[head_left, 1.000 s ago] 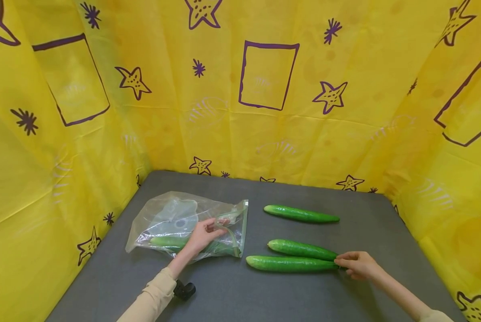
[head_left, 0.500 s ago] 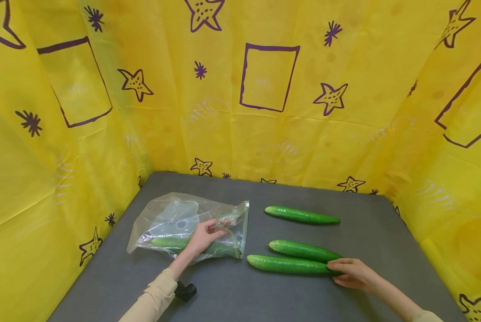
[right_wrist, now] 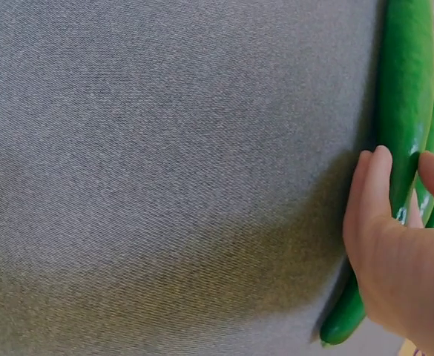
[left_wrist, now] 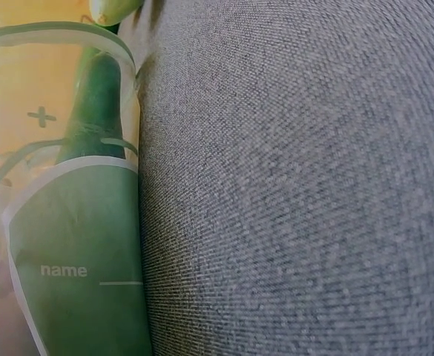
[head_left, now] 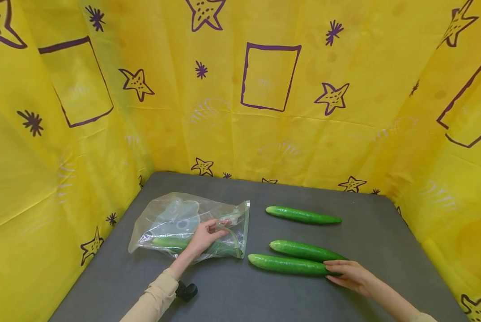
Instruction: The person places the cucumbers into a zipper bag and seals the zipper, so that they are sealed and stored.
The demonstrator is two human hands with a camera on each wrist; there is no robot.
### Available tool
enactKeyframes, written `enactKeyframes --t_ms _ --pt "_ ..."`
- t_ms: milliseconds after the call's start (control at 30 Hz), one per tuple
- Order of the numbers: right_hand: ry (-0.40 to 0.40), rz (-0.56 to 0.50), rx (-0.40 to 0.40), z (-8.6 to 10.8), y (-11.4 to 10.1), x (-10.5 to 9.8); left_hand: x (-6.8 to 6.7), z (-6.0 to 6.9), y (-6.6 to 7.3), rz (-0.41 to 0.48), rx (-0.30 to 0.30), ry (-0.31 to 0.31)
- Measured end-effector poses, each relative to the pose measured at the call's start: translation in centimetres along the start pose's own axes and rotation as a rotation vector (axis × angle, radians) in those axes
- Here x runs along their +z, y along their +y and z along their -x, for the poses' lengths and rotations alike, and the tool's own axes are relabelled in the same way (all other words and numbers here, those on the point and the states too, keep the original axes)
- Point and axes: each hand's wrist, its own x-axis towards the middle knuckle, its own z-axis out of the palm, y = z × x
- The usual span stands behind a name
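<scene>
In the head view, my left hand (head_left: 204, 235) pinches the film of a clear zip bag (head_left: 143, 228) near its mouth, which faces right. One cucumber (head_left: 169, 242) lies inside the bag; the left wrist view shows its dark end (left_wrist: 98, 96) through the film, above a green label marked "name". My right hand (head_left: 351, 275) grips the nearest cucumber (head_left: 284, 264) by its right end, fingers on one side and thumb on the other in the right wrist view. That cucumber rests along the table. Just behind it lies a second cucumber (head_left: 298, 249), its right tip partly hidden by my hand.
Another cucumber (head_left: 302, 214) lies farther back on the grey cloth-covered table (head_left: 224, 295). A small black object (head_left: 186, 291) shows beside my left sleeve. Yellow curtains (head_left: 176, 143) with starfish drawings stand round the back and sides.
My right hand has moved from the tips of the two near cucumbers leftward onto the nearest one, and its fingers now go round it. My left hand and the bag stay put.
</scene>
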Motion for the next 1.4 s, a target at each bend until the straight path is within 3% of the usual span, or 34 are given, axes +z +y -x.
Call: enactKeyframes --t_ms 200,267,367,433,500,600,700,800,1033,1100,1167,1400 --pt "-0.023 0.021 -0.021 -0.1 0.4 -0.3 0.1 -0.7 -1.6 -0.012 -0.017 0.021" --pt "-0.029 0.032 -0.025 -0.1 0.4 -0.3 0.0 -0.7 -1.5 -0.007 -0.022 0.014" --pt "-0.031 0.039 -0.03 0.0 0.4 -0.3 -0.1 -0.1 0.0 -0.013 -0.028 -0.007" --pt "-0.034 0.05 -0.043 0.0 0.4 -0.3 -0.1 -0.1 0.0 -0.017 -0.022 -0.005" --pt "-0.038 0.057 -0.059 0.1 0.4 -0.4 0.0 -0.1 -0.2 -0.024 -0.009 0.003" --pt "-0.046 0.071 -0.085 0.3 0.4 -0.4 0.1 -0.7 -1.7 -0.025 0.008 0.017" --pt "-0.047 0.071 -0.1 0.4 0.3 -0.3 0.0 -0.7 -1.7 -0.022 -0.004 0.017" --pt "-0.041 0.068 -0.107 0.6 0.1 -0.3 0.0 -0.5 -1.3 -0.009 -0.018 0.015" --pt "-0.036 0.071 -0.127 0.8 -0.6 -0.4 -0.3 0.6 1.5 -0.023 -0.022 -0.017" --pt "-0.036 0.079 -0.134 0.9 -0.9 -0.4 -0.3 0.6 1.5 -0.022 -0.029 -0.018" --pt "-0.034 0.079 -0.138 0.9 -1.1 -0.4 -0.3 0.5 1.4 -0.019 -0.016 -0.016" --pt "-0.033 0.062 -0.155 1.0 -2.1 -0.1 -0.2 -0.4 -1.5 0.02 -0.016 0.002"
